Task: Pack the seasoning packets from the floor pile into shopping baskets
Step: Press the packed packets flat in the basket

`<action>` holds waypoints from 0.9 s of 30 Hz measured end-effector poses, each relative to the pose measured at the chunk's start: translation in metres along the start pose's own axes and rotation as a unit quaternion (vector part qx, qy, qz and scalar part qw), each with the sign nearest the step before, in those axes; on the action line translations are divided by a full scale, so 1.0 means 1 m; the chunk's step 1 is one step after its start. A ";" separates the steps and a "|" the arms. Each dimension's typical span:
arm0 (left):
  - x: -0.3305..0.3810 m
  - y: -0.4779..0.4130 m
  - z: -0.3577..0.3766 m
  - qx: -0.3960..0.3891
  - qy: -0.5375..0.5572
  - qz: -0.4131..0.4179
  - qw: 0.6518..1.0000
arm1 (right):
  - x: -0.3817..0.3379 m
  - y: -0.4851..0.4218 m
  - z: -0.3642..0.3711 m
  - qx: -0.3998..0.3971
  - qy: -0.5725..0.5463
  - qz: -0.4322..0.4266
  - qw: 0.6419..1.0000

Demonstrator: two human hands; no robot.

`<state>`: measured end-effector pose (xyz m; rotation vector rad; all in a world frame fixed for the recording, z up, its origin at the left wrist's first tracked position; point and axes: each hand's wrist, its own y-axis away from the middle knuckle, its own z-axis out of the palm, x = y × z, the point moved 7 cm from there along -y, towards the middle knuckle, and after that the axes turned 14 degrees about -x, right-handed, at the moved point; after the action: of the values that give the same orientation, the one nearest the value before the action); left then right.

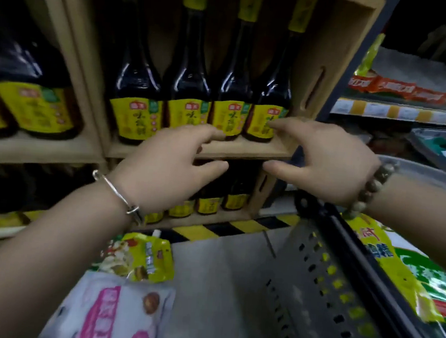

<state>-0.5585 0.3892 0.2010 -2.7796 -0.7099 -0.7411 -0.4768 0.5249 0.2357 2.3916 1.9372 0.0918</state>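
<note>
Left hand (169,164), right hand (324,160): both open, fingers loosely spread, nothing held, near each other but apart. 1 silver bangle (123,195) on left wrist, 1 beaded bracelet (375,186) on right. Just past the fingertips: wooden crate (247,148) with 4 dark bottles (137,87), yellow labels. Below the hands: 1 grey basket (223,289). Under left forearm: 2 seasoning packets, a yellow-green pouch (140,258) and a white-pink packet (114,315). Under right forearm, outside the basket wall: more yellow-green packets (385,259), count unclear.

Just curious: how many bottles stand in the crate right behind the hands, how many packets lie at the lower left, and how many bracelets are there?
Bottles in that crate: 4
Packets at lower left: 2 (yellow-green pouch, white-and-pink packet)
Bracelets: 2 (silver bangle, beaded bracelet)
Total: 8
</note>
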 end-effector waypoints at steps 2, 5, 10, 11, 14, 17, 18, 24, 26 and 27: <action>-0.035 0.027 0.006 0.016 0.043 -0.036 0.998 | -0.038 -0.020 0.015 -0.024 0.012 -0.043 0.999; -0.084 0.064 0.027 0.022 0.072 -0.097 0.992 | -0.086 -0.045 0.047 -0.065 0.054 -0.090 0.992; -0.160 0.123 0.076 0.015 0.097 -0.194 0.976 | -0.149 -0.071 0.120 -0.127 0.091 -0.154 0.976; -0.172 0.135 0.086 0.015 0.101 -0.212 0.972 | -0.160 -0.074 0.137 -0.138 0.088 -0.166 0.972; -0.201 0.167 0.117 -0.004 0.114 -0.272 0.955 | -0.187 -0.080 0.189 -0.177 0.076 -0.188 0.963; -0.226 0.192 0.150 -0.023 0.116 -0.322 0.939 | -0.206 -0.084 0.250 -0.231 0.097 -0.205 0.946; -0.232 0.199 0.161 -0.027 0.120 -0.337 0.934 | -0.210 -0.086 0.269 -0.245 0.097 -0.210 0.942; -0.244 0.220 0.214 -0.045 0.168 -0.389 0.905 | -0.219 -0.089 0.342 -0.322 0.071 -0.194 0.924; -0.243 0.225 0.230 -0.054 0.180 -0.394 0.900 | -0.216 -0.089 0.363 -0.349 0.057 -0.173 0.919; -0.242 0.227 0.238 -0.064 0.182 -0.399 0.897 | -0.212 -0.090 0.373 -0.360 0.038 -0.156 0.919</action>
<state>-0.5302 0.1624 -0.1375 -2.2605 -1.7830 -1.4275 -0.5768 0.3316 -0.1453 1.6103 1.8394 0.7439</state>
